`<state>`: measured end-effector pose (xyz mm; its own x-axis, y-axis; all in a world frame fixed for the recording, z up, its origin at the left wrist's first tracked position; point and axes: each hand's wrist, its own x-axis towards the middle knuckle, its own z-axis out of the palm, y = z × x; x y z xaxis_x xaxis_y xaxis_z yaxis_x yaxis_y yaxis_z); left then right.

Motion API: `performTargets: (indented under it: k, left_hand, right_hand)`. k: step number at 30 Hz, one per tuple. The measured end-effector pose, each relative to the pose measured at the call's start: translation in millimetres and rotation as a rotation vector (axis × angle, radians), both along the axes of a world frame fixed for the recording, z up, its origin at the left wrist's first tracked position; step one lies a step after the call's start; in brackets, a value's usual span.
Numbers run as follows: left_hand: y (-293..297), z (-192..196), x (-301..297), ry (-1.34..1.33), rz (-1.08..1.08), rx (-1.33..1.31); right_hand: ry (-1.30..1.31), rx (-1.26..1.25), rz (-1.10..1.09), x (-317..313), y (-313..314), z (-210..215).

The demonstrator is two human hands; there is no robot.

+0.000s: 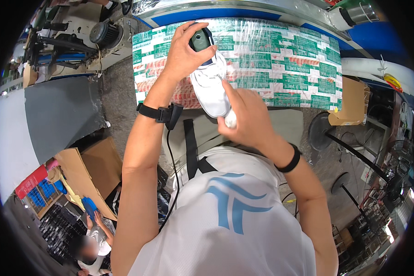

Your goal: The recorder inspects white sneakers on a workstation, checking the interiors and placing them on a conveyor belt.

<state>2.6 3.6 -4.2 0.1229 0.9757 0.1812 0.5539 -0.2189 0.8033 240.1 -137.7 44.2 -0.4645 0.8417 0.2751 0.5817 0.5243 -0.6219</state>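
Hands: both occupied; the left hand [185, 56] is curled around the heel end of a white shoe [210, 95], thumb on one side and fingers over the other, while the right hand [248, 117] seems to pinch a small white piece [231, 120], its index finger laid along the shoe's side.
Shoe: held up in front of the person, heel away and toe toward the body, the toe reaching the near edge of the worktop [287, 69].
Opening: filled by a dark green block [199, 41] with a round hole in its top, probably a shoe form.
White piece: close by the toe; blur hides what it is.
Progress: the upper looks assembled, with white laces or folds over the instep, and the form is inside; the handling at the toe is judged to be under way. Taking out the form is judged to be left; the sole's finish cannot be told.
Wrists: a black strap with a device [174, 116] on the left, a black band [290, 158] on the right.
Worktop: covered in green, white and red printed wrapping under shiny film.
Surroundings: a cardboard box [349, 103] to the right, another person [96, 237] at lower left.
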Motion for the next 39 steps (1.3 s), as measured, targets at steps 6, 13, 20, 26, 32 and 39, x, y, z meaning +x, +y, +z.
performTargets:
  k: [6, 13, 20, 26, 32, 39]
  left_hand:
    - [-3.4, 0.8, -1.9, -0.004, -0.011, -0.028]
    - [-3.7, 7.9, -17.4, -0.047, -0.053, -0.027]
    - [-75.8, -21.8, -102.9, -1.017, 0.337, -0.589]
    - [-93.4, -7.6, -54.1, -0.892, 0.719, -0.636]
    - [-33.0, 43.9, -42.7, -0.36, 0.536, -0.246]
    - [208.5, 127.4, -95.6, 0.389, 0.146, 0.131]
  right_hand:
    - [-0.078, -0.015, 0.056, 8.0, 16.7, -11.0]
    - [0.025, -0.176, 0.051, 12.1, 4.2, 12.8]
    - [0.042, -0.125, -0.25, 56.7, 54.0, -44.3]
    - [-0.128, 0.021, -0.318, 119.8, 120.4, -102.6]
    - [-0.175, 0.162, -0.36, 125.6, 137.3, -127.3]
    - [-0.128, 0.234, -0.366, 120.5, 142.3, -120.3]
